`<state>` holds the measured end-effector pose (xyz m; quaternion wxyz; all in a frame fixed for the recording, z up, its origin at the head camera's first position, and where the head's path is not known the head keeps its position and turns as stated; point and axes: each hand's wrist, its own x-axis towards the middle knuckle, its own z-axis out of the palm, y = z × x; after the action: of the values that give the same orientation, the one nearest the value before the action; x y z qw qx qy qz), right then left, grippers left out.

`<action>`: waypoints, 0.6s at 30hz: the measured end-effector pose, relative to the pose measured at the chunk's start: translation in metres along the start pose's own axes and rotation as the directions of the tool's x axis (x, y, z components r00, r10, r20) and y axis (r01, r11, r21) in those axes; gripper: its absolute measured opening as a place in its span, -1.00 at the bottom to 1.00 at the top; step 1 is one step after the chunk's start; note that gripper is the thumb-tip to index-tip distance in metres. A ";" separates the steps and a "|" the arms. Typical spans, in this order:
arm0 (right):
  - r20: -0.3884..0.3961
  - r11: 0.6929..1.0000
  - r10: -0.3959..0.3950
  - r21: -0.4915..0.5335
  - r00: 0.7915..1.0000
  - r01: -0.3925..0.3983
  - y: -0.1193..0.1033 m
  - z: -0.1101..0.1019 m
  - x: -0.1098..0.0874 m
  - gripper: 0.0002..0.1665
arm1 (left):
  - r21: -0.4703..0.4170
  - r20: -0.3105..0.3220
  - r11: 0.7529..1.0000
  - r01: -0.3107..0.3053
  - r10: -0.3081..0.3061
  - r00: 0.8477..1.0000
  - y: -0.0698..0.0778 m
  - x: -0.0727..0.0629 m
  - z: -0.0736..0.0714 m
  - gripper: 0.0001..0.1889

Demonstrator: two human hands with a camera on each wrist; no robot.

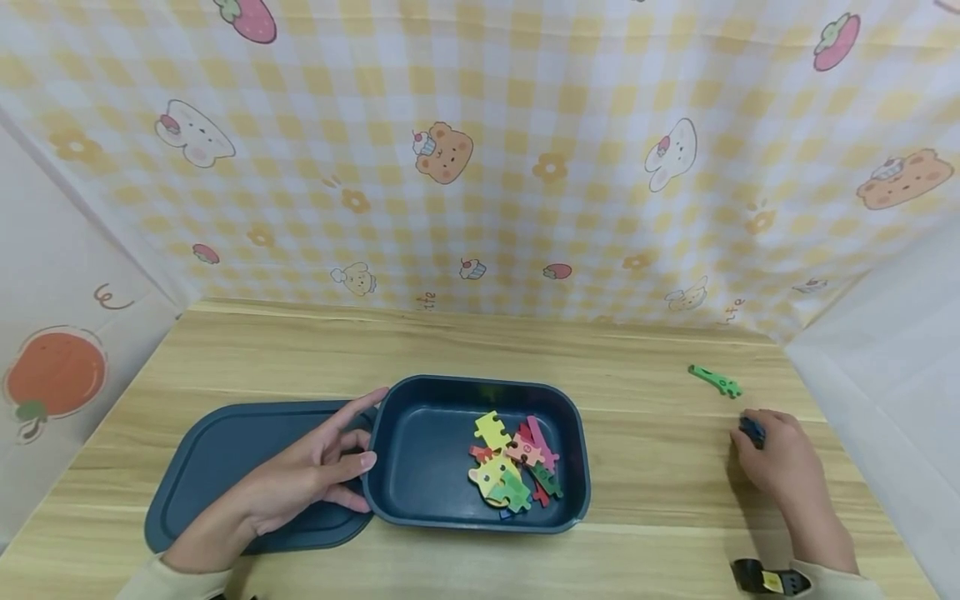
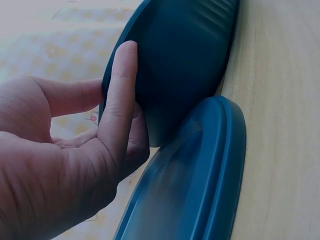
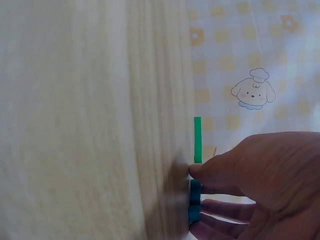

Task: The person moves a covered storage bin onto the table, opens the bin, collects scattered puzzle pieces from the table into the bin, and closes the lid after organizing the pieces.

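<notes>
My left hand (image 1: 300,479) grips the left end of a dark blue rectangular box (image 1: 420,517), its thumb at the rim and other fingers along the outer wall (image 2: 175,65). Inside the box, toward the right, lies a loose heap of colourful puzzle pieces (image 1: 491,431) in yellow, green, pink and red. Far to the right, my right hand (image 1: 783,458) pinches a small dark blue puzzle piece (image 1: 752,431) down at the tabletop; in the right wrist view this piece (image 3: 194,200) sits between thumb and fingers, partly hidden.
Under my left hand lies the matching dark blue lid (image 1: 247,450), flat on the wooden table (image 1: 645,500). A green puzzle piece (image 1: 716,381) rests beyond my right hand. A patterned cloth (image 1: 510,217) hangs behind the table, with white side panels left and right.
</notes>
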<state>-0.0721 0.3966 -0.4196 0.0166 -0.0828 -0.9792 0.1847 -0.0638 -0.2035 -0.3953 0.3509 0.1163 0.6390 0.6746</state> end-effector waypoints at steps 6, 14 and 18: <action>-0.038 0.999 0.038 -0.015 0.999 -0.039 -0.001 -0.001 0.001 -0.54 | -0.001 0.000 1.000 0.001 -0.001 1.000 0.000 0.000 0.000 -0.09; -0.030 0.994 0.094 -0.056 0.995 -0.095 -0.003 -0.005 0.001 -0.58 | -0.005 0.002 1.000 -0.001 0.001 1.000 0.001 0.000 0.000 -0.09; -0.045 0.995 0.087 -0.044 0.995 -0.089 -0.006 -0.007 0.001 -0.58 | -0.008 0.006 1.000 0.000 0.000 1.000 0.000 0.000 0.000 -0.09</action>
<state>-0.0731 0.3938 -0.4114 0.0274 -0.1303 -0.9779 0.1611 -0.0641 -0.2030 -0.3950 0.3534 0.1168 0.6352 0.6768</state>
